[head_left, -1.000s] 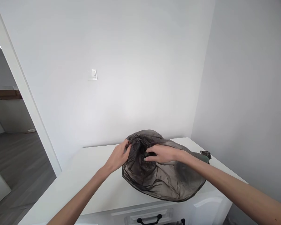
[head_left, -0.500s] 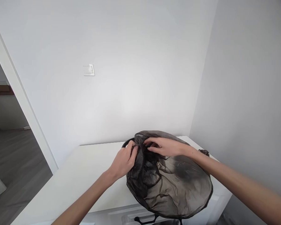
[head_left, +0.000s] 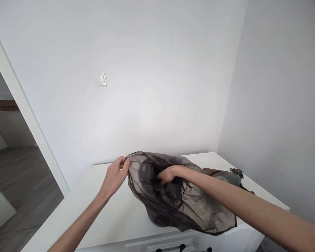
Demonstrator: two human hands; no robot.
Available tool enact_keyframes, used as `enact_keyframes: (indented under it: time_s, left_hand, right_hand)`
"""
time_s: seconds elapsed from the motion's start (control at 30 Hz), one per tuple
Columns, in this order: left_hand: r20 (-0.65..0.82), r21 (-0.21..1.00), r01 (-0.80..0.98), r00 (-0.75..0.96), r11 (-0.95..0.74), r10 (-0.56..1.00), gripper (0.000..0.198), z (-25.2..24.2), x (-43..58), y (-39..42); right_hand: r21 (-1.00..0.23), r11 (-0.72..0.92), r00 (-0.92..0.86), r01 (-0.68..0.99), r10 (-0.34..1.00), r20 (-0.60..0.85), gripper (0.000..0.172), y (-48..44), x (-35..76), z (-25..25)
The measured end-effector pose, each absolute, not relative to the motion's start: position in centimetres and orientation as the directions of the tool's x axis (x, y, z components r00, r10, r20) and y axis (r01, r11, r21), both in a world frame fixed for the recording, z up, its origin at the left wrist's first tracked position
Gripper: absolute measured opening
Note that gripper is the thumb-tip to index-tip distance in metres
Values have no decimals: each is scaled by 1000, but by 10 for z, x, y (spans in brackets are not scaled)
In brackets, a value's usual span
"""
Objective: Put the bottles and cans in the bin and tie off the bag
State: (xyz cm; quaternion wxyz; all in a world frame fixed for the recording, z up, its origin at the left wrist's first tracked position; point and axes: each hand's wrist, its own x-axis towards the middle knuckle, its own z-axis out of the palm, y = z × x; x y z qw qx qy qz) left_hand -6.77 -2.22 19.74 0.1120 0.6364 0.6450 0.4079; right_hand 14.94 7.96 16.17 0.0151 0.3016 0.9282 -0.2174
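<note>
A dark, see-through garbage bag (head_left: 199,203) spreads its wide mouth toward me over the white cabinet top. Its left edge is pinched between the thumb and fingers of my left hand (head_left: 118,173). My right hand (head_left: 168,175) reaches down inside the mouth with its fingers curled, and the fingertips are lost in the dark folds. Whether they grip anything there is hidden. A rounded dark shape shows faintly through the film near my left hand; I cannot make out what it is.
The white cabinet (head_left: 107,210) stands against the wall, with black drawer handles (head_left: 182,247) at its front. More crumpled dark plastic (head_left: 236,171) lies behind my right forearm. A light switch (head_left: 101,79) is on the wall, and a doorway (head_left: 15,175) opens at left.
My left hand has moved left and up, stretching the bag's edge that way. My right hand has gone lower into the bag and its fingers have curled. The black rim beside the bag is now covered.
</note>
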Motion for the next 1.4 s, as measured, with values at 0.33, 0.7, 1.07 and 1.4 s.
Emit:
enact_keyframes:
  time_s: [0.33,0.7,1.07,1.4]
  left_hand:
    - [467,301,752,419,-586,778,33,203,-37,-42]
    - [64,886,439,203,-149,977,72,148,-55,25]
    - [22,950,269,448,-158,894,132,77,-87,23]
    - [-80,768,608,401,-200,913,126,9,-97,-9]
  right_hand:
    - [-365,802,-811,473,558,175,30,50,204,205]
    - [-701,613,-567,364,743,355,57,72,234,166]
    - [-988,146,-757,45,651,61,121,86,279,56]
    - [-515,553,-629,655,777,35,118,37,278,18]
